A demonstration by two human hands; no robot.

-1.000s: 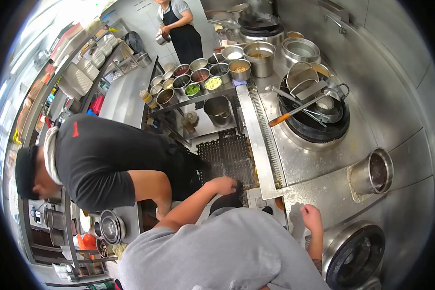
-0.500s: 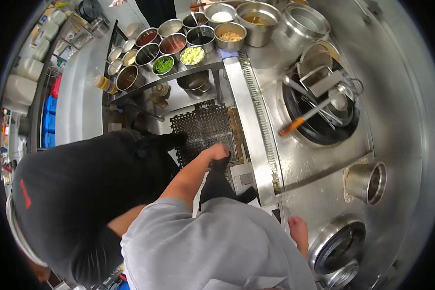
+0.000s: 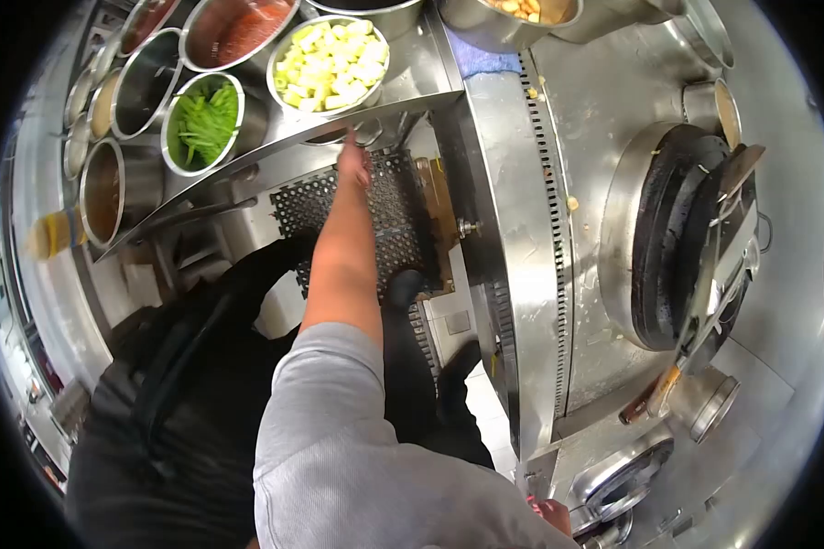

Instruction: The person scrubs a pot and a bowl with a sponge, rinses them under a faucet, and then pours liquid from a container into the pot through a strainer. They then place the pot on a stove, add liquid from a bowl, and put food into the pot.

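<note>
Now the left hand has neared the pot under the surface. I cannot tell its grip, nor the right hand's.

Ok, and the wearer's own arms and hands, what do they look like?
The left arm has a short grey sleeve, with no watch or band visible below it. The left hand and right hand are ungloved. The right sleeve cannot be made out.

A restaurant kitchen (busy-looking): wok range, steel ingredient pots.
</note>
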